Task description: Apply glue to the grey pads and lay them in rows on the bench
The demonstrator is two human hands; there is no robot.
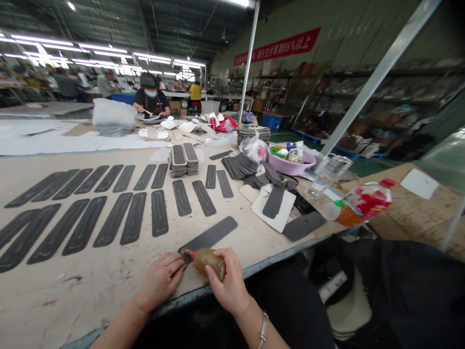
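My right hand (pixel 230 283) is wrapped round an amber glue bottle (pixel 209 262), tipped on its side with its red nozzle pointing left. The nozzle tip is over the near end of a dark grey strip with rounded ends (pixel 212 233), which lies at a slant on the table. My left hand (pixel 162 281) has its fingers together on that same near end, left of the nozzle; its fingertips partly hide the strip's edge. Further left, two rows of similar dark strips (pixel 105 219) carry shiny wet-looking streaks. A bracelet circles my right wrist.
Stacked strips (pixel 184 160) stand at the table's back, beside loose dark pieces (pixel 240 166). A pink basin (pixel 292 165), a clear jug (pixel 329 175) and a bottle with a red label (pixel 366 201) are on the right. Across the table sits a person (pixel 151 99) at work.
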